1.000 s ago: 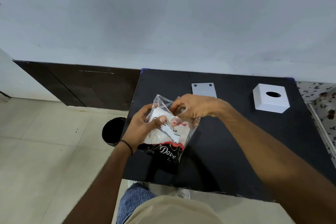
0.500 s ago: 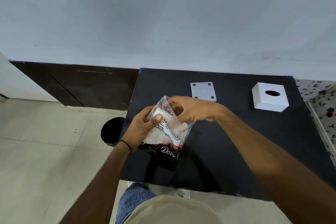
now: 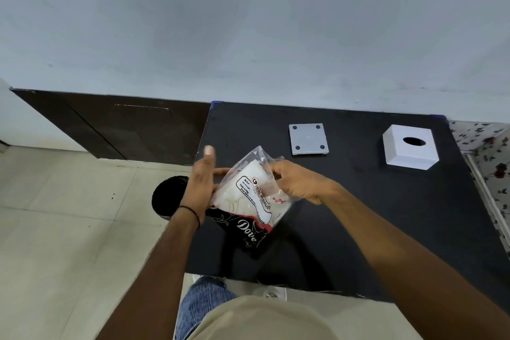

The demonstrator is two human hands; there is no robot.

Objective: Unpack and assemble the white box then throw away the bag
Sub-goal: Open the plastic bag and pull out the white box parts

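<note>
Two hands meet on the bag, held just above the near-left part of the black table. My right hand is the one on the opening: its fingertips pinch the crinkled mouth at the bag's upper end, which points toward one o'clock, so the white wad inside would come out that way, I judge. My left hand lies flat against the bag's left side at nine o'clock, fingers straight and together, steadying more than gripping. The bag's long axis runs from one o'clock down to seven o'clock. It is clear plastic with a white label, black print at the bottom, and folded white tissue within. At one o'clock on the table lies the flat base plate; the white box with its round hole sits at two o'clock, well apart. A black bin stands on the floor just beside my left wrist.
</note>
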